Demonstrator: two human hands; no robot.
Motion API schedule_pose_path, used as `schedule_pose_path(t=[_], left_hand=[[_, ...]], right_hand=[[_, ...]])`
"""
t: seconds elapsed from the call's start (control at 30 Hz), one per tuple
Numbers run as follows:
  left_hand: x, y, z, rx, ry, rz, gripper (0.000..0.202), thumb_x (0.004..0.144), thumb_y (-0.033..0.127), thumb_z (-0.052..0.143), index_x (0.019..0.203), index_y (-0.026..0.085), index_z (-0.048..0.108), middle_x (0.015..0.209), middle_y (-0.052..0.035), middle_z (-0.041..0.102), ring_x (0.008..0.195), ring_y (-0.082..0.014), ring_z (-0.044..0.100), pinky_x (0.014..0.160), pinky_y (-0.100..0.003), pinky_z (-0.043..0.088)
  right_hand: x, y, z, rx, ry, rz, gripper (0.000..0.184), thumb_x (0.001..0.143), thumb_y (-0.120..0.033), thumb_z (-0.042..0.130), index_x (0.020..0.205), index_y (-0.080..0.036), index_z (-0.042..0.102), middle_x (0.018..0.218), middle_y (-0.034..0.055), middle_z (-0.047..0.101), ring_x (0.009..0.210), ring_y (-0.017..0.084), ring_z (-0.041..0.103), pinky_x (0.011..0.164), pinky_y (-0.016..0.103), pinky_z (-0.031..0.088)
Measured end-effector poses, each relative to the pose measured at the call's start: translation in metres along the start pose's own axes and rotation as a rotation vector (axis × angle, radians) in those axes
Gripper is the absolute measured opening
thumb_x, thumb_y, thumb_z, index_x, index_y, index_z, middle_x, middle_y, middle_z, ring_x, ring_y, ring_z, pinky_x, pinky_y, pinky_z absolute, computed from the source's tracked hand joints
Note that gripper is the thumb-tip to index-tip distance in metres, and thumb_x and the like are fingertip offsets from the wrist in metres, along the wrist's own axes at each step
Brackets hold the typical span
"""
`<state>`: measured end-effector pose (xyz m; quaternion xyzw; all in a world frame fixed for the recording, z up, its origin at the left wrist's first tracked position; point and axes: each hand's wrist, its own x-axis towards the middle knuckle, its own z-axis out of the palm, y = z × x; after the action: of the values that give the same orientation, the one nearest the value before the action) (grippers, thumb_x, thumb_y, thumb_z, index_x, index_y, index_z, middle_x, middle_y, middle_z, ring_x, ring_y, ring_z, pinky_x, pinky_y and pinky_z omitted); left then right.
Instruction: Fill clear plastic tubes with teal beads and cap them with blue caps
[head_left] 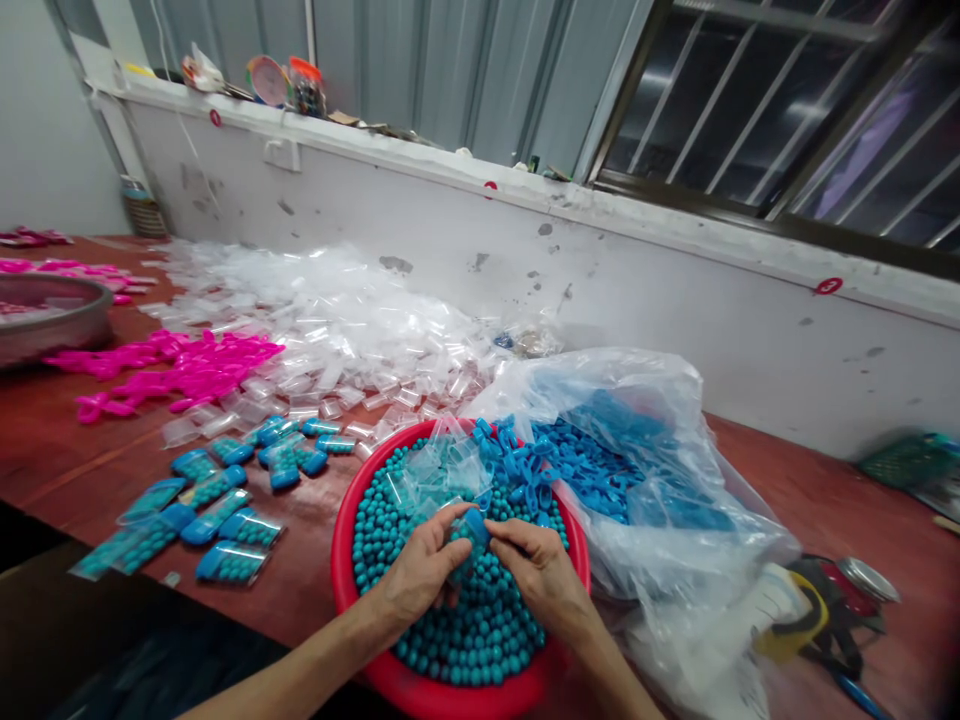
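1. the left hand (420, 575) is low in the middle, over the red bowl (345, 560). its fingers are curled in and pinch a small clear bag (459, 545).
2. the right hand (541, 572) is just beside it, touching the same little bag. its thumb and fingers are pressed together on a small blue piece (475, 525) at the top of the bag.
3. the bag and the blue piece sit between the two hands, right above the teal balls (480, 630) that fill the red bowl.
4. more empty clear bags (435, 465) and loose blue pieces (525, 480) lie on the balls at the far side of the bowl.
5. to the left of the bowl, on the red-brown table (67, 470), lie filled little bags (217, 500) with teal balls and blue tops.
6. to the right, a big plastic sack (660, 470) full of blue pieces leans against the bowl.
7. at the far right edge are a roll of tape (791, 610) and a small round tin (868, 578).
8. farther back on the left is a heap of pink pieces (180, 365), near a grey metal pan (52, 315).
9. behind them is a large pile of clear bags (330, 310), up by the white wall (675, 290).
10. on top of the wall is a ledge with jars (304, 85), and a window with bars (787, 100) is to the right.
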<state>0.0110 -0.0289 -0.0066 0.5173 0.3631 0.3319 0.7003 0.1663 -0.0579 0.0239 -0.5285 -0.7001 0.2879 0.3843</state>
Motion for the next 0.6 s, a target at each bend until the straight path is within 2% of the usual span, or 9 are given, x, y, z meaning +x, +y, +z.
schedule_pose_path(t=[0.07, 0.2, 0.37, 0.47, 0.6], left_hand=[[-0.001, 0.002, 0.001, -0.022, 0.006, -0.001, 0.056, 0.071, 0.043, 0.053, 0.117, 0.014, 0.038, 0.047, 0.0090, 0.045, 0.029, -0.0039, 0.036, 0.029, -0.014, 0.025], [-0.002, 0.004, 0.003, -0.041, 0.010, -0.010, 0.062, 0.073, 0.042, 0.052, 0.125, 0.015, 0.032, 0.047, 0.0094, 0.045, 0.028, -0.0044, 0.037, 0.027, -0.014, 0.023], [-0.001, 0.004, 0.002, -0.041, -0.024, 0.013, 0.062, 0.073, 0.038, 0.053, 0.126, 0.013, 0.034, 0.046, 0.0110, 0.040, 0.028, -0.0022, 0.033, 0.029, -0.014, 0.030], [-0.002, 0.004, 0.002, -0.066, -0.045, 0.012, 0.060, 0.073, 0.038, 0.053, 0.126, 0.014, 0.034, 0.048, 0.0105, 0.041, 0.028, -0.0020, 0.034, 0.029, -0.013, 0.028], [-0.003, 0.003, 0.002, -0.056, -0.023, 0.014, 0.051, 0.072, 0.037, 0.054, 0.115, 0.014, 0.042, 0.052, 0.0100, 0.040, 0.029, -0.0015, 0.032, 0.029, -0.014, 0.029]], right_hand=[[0.001, 0.000, -0.005, -0.019, -0.077, -0.024, 0.022, 0.081, -0.022, 0.049, 0.089, -0.023, 0.069, 0.069, -0.0016, 0.064, 0.064, 0.014, 0.057, 0.061, 0.023, 0.044], [0.002, 0.005, -0.010, 0.000, -0.144, 0.006, 0.021, 0.081, -0.023, 0.048, 0.087, -0.021, 0.068, 0.068, -0.0016, 0.061, 0.063, 0.013, 0.053, 0.060, 0.022, 0.042], [0.000, 0.013, -0.011, 0.075, -0.179, 0.044, 0.020, 0.081, -0.027, 0.050, 0.084, -0.021, 0.068, 0.068, -0.0015, 0.057, 0.062, 0.012, 0.049, 0.059, 0.022, 0.039], [-0.001, 0.015, -0.011, 0.084, -0.181, 0.034, 0.019, 0.081, -0.027, 0.049, 0.083, -0.021, 0.067, 0.068, -0.0014, 0.056, 0.062, 0.012, 0.048, 0.059, 0.022, 0.038], [-0.007, 0.016, -0.006, 0.072, -0.152, 0.027, 0.021, 0.082, -0.028, 0.047, 0.078, -0.020, 0.065, 0.064, -0.0016, 0.052, 0.060, 0.012, 0.046, 0.057, 0.022, 0.038]])
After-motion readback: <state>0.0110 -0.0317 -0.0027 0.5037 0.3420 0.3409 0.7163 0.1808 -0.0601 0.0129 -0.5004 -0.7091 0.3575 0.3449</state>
